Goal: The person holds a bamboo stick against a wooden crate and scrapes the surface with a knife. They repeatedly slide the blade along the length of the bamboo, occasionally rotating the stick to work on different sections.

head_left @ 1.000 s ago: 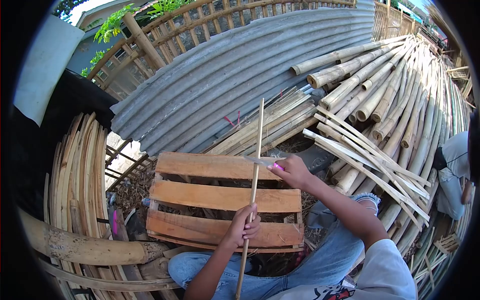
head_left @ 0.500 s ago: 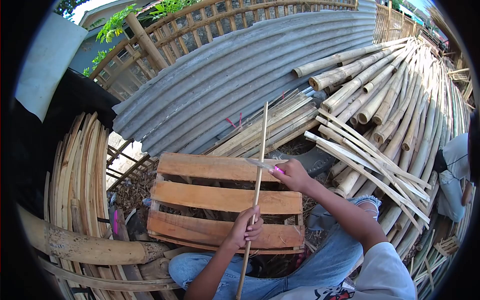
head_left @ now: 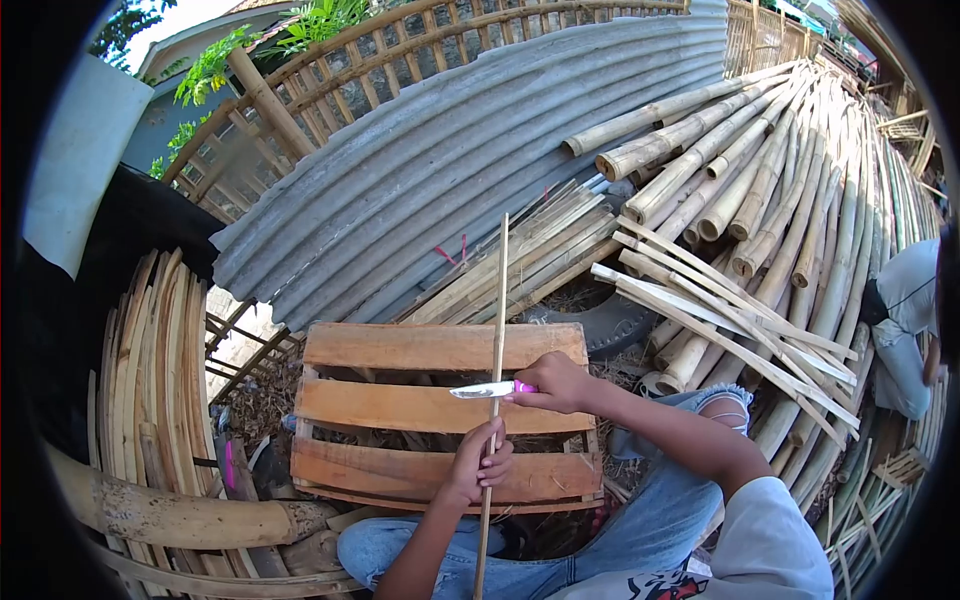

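A long, thin bamboo strip [head_left: 502, 270] stands nearly upright in front of me, its lower end down by my lap. My left hand [head_left: 478, 462] is closed round it at about the middle. In my right hand [head_left: 556, 383] is a knife [head_left: 484, 390] with a pink handle, gripped in a fist. Its bright blade points left and lies across the strip, just above my left hand. Behind both hands is a low slatted wooden bench [head_left: 440, 405] with three broad planks.
Split bamboo strips [head_left: 150, 360] stand bundled at the left, beside a thick bamboo pole [head_left: 190, 508]. Whole bamboo poles [head_left: 760, 200] are piled at the right, with loose strips [head_left: 740, 320] across them. Corrugated sheeting [head_left: 480, 150] runs behind. Another person [head_left: 905, 320] is at the right edge.
My right hand has brought the knife down along the strip, closer to my left hand. The blade now shows more of its flat side. The whole view has shifted slightly.
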### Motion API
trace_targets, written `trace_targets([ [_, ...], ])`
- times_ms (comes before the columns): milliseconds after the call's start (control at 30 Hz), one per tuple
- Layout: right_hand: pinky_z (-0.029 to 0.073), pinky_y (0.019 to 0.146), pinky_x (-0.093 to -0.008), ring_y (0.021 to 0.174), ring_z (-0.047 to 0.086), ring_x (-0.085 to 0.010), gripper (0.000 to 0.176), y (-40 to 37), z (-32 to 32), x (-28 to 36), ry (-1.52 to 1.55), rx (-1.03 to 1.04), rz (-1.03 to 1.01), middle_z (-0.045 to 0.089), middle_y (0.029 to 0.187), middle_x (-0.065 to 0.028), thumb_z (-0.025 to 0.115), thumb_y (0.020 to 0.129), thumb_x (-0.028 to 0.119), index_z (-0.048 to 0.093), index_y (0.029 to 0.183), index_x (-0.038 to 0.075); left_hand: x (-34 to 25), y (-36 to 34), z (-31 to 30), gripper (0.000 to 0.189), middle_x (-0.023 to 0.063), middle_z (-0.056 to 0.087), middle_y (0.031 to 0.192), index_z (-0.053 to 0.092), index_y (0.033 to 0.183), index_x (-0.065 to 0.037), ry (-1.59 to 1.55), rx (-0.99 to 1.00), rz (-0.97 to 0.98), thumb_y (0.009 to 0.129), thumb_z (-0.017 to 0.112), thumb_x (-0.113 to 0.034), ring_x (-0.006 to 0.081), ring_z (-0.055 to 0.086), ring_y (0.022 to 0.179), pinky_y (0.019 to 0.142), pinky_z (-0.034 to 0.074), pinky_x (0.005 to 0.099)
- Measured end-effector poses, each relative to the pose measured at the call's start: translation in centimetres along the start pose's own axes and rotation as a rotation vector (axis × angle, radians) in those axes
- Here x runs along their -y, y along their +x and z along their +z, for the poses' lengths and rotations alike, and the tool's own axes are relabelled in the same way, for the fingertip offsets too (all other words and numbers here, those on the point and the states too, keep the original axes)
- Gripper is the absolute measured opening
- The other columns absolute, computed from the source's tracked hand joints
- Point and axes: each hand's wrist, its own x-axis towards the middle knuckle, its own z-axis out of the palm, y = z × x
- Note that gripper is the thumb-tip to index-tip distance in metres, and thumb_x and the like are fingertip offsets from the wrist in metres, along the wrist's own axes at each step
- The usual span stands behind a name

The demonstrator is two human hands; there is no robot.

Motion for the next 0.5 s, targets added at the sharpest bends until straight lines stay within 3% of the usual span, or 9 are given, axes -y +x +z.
trace_targets([
  [167,0.041,0.053,-0.0435,0.052,0.053,-0.0376,0.054,0.4,-0.8,0.0,0.161,0.132,0.054,0.051,0.052,-0.0183,0.056,0.085,0.050,0.057,0.064,0.000,-0.1,-0.1,0.4,0.033,-0.0041,0.028,0.049,0.040,0.076,-0.011,0.032,-0.027,0.028,0.097,0.041,-0.037,0.0036,0.022,0.032,0.028,0.018,0.0180],
  [233,0.041,0.053,-0.0434,0.053,0.053,-0.0376,0.047,0.6,-1.2,0.2,0.192,0.203,0.096,0.051,0.052,-0.0192,0.060,0.082,0.042,0.056,0.063,-0.001,0.0,0.0,0.2,0.033,-0.0038,0.028,0.049,0.040,0.077,-0.011,0.032,-0.020,0.029,0.097,0.041,-0.037,0.0036,0.022,0.033,0.028,0.018,0.0180],
  [367,0.042,0.055,-0.0456,0.056,0.055,-0.0381,0.036,0.5,-0.7,-0.1,0.190,0.124,0.095,0.053,0.056,-0.0204,0.060,0.078,0.033,0.057,0.064,0.000,0.0,0.1,0.2,0.033,-0.0044,0.028,0.048,0.041,0.076,-0.012,0.023,-0.004,0.025,0.098,0.038,-0.037,0.0030,0.021,0.032,0.029,0.018,0.0177],
  [500,0.045,0.061,-0.0480,0.063,0.058,-0.0401,0.026,0.1,-0.4,0.8,-0.069,0.133,0.140,0.057,0.063,-0.0222,0.056,0.077,0.025,0.059,0.067,0.001,0.0,0.2,0.1,0.034,-0.0046,0.027,0.047,0.041,0.075,-0.012,0.017,-0.022,0.021,0.098,0.038,-0.038,0.0030,0.021,0.032,0.028,0.018,0.0175],
])
